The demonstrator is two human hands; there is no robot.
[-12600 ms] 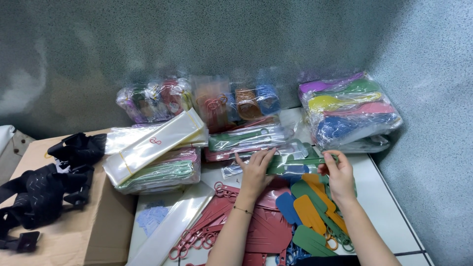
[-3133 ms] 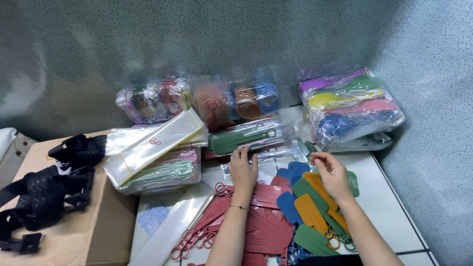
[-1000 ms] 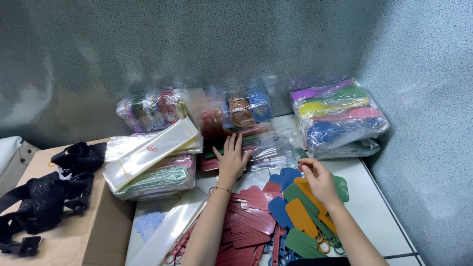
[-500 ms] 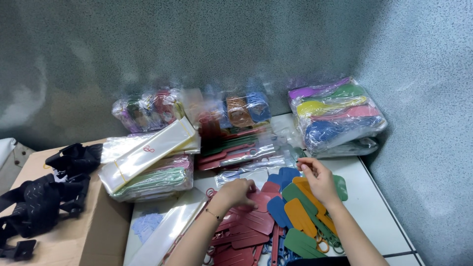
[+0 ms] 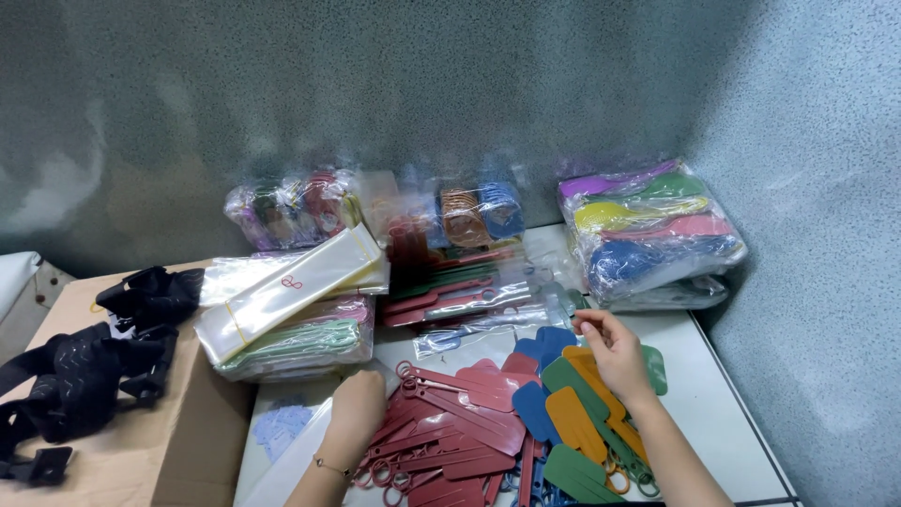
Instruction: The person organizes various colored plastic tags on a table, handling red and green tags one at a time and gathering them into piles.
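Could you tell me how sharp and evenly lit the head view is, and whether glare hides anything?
In the head view, light is soft and even, with a dark vignette in the upper corners; glare on the clear plastic bags by the wall blurs their contents; the left hand looks slightly smeared by motion, while the right hand and the red plastic pieces are fairly sharp.

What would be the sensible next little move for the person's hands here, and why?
Probably closing the left hand on one clear sleeve. It lies beside the red pile of loose tags, right at that sleeve, while the right hand rests on the mixed blue, orange and green tags.
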